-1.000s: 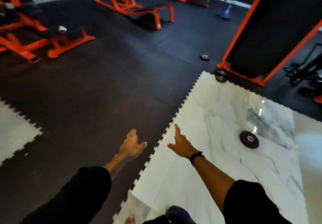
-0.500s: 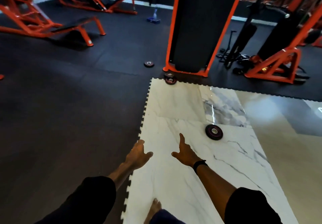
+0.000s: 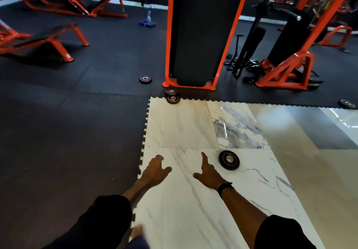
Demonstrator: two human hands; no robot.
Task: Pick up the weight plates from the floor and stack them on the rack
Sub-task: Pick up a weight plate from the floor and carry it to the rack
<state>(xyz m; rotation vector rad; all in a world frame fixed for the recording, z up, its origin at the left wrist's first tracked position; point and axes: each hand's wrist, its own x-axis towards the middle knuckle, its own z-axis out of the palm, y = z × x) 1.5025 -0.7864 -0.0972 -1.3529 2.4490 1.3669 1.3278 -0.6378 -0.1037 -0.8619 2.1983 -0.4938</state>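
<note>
Overhead, the head view looked down on a gym floor, with orange-framed benches [image 3: 48, 41] standing on the black rubber matting [image 3: 67, 122] at the far left. Further in, a small weight plate [image 3: 145, 79] lay flat on that matting, just left of the orange-and-black upright machine [image 3: 195, 35]. Near the machine's base, what looked like two plates [image 3: 172, 97] sat together at the seam where the matting met the white marble floor [image 3: 184, 128], though the blur made it hard to say whether one rested on the other. Lower down, the left hand [image 3: 154, 172] reached forward over the jigsaw edge of the matting, its fingers spread loosely and holding nothing. Beside it, well apart from the left, the right hand [image 3: 208, 173] was stretched out above the marble with one finger extended and the thumb out to the side, also holding nothing, a dark band [image 3: 224, 187] round its wrist. Just to the right of that hand, not touched by it, the nearest plate [image 3: 229, 160] lay flat on the marble. Both forearms came out of black sleeves [image 3: 108, 214]. At the far right edge another plate [image 3: 347, 104] lay on the matting, beyond a second orange frame [image 3: 286, 70] with black cable attachments at its foot.
</note>
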